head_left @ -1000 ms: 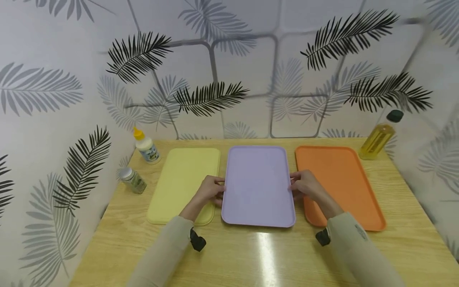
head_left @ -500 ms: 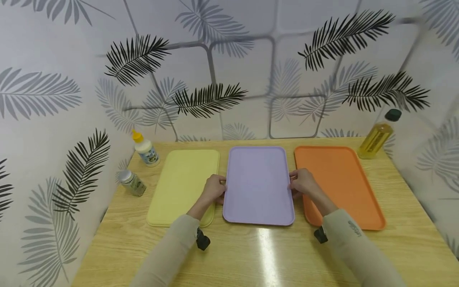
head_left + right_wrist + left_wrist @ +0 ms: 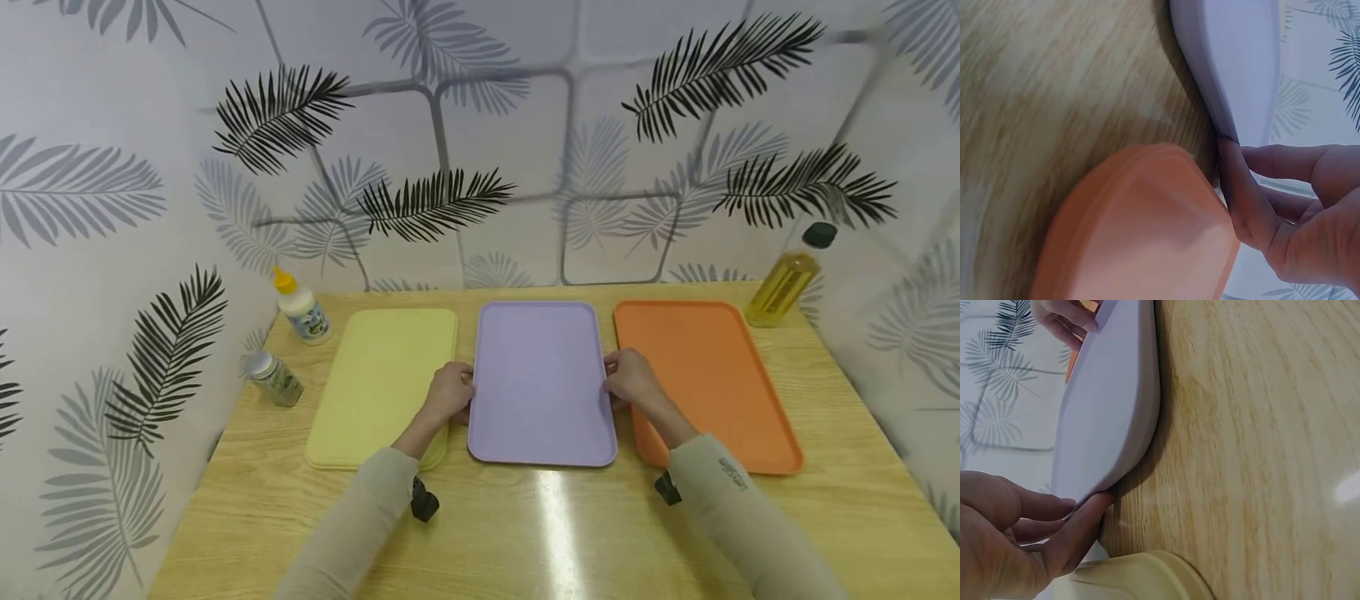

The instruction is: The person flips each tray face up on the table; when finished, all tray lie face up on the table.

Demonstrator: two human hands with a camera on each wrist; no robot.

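Compared with a second ago, the near edge of the lilac tray [image 3: 542, 383] has drawn slightly away from the person and the left wrist has shifted a little toward it, while the other trays and the containers keep their places. In the head view, a light wooden table [image 3: 487, 533] with pale yellow grain runs back to a white wall [image 3: 525, 258], which carries grey and black feathery leaf prints and rounded grey lines; similarly patterned surfaces rise at both sides. A bright streak of light [image 3: 557, 533] gleams on the wood in front of the lilac tray, which lies between a yellow tray [image 3: 382, 387] and an orange tray [image 3: 716, 379]. The left hand [image 3: 447, 393] and the right hand [image 3: 632, 379] hold its opposite long sides. A white bottle with a yellow cap [image 3: 306, 312] and a small jar [image 3: 277, 381] stand beyond the yellow tray at the table's left end; a bottle of yellow liquid [image 3: 783, 287] stands by the orange tray's far right corner. In the left wrist view, the left hand pinches the lilac rim between thumb and fingers, a shadow falls on the wood beneath, and the yellow tray's corner shows just below. In the right wrist view, the right hand pinches the opposite rim near the orange corner, over blurred wood grain; whether the lilac tray rests fully on the table I cannot tell.
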